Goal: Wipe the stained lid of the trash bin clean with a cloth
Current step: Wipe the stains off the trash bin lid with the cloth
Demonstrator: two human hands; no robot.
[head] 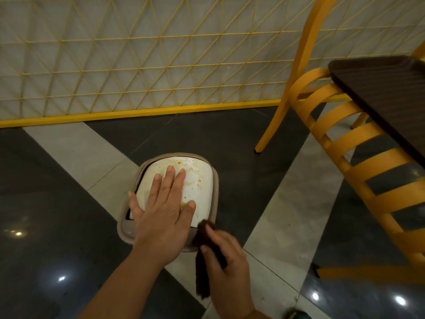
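Note:
A small trash bin with a taupe rim [215,180] stands on the floor below me. Its white swing lid [200,185] carries orange-brown stains along the far edge and near the right side. My left hand [163,203] lies flat on the lid with fingers spread and straight, pressing it. My right hand [226,265] grips a dark brown cloth [202,279] at the bin's near right corner; the cloth's upper end touches the rim and the rest hangs down.
A yellow wooden chair [340,143] stands to the right, pushed under a dark brown table [386,88]. A yellow lattice partition [138,65] runs behind the bin. The floor [57,215] is glossy dark and light tile.

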